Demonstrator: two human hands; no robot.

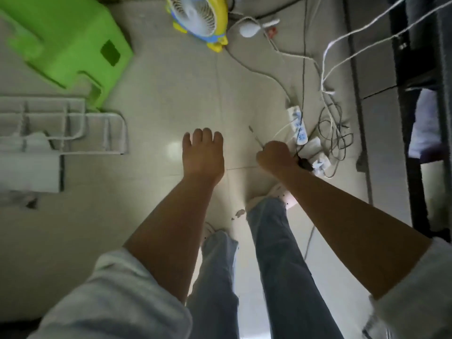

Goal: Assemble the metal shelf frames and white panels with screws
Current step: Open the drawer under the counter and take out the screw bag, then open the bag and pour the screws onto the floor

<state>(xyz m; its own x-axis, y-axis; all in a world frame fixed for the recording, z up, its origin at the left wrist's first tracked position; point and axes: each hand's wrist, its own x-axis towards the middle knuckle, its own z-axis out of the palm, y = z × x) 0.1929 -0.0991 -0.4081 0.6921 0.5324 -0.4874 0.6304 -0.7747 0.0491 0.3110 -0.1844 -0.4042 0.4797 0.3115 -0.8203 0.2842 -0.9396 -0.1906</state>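
I stand over a tiled floor, looking down. White metal shelf frames (73,123) lie flat at the left, with a white panel (29,167) on top of their near end. My left hand (204,155) hangs over bare floor with its fingers loosely curled and holds nothing. My right hand (275,156) is a fist gripping a screwdriver (255,138); the thin shaft points up and left, and the dark handle end sticks out at the hand's right side. Both hands are well right of the frames.
A green plastic stool (66,42) stands at the upper left, a yellow fan (198,15) at the top. A white power strip (299,123) with tangled cables lies to the right. Dark furniture (420,69) runs along the right edge. My legs and shoes are below.
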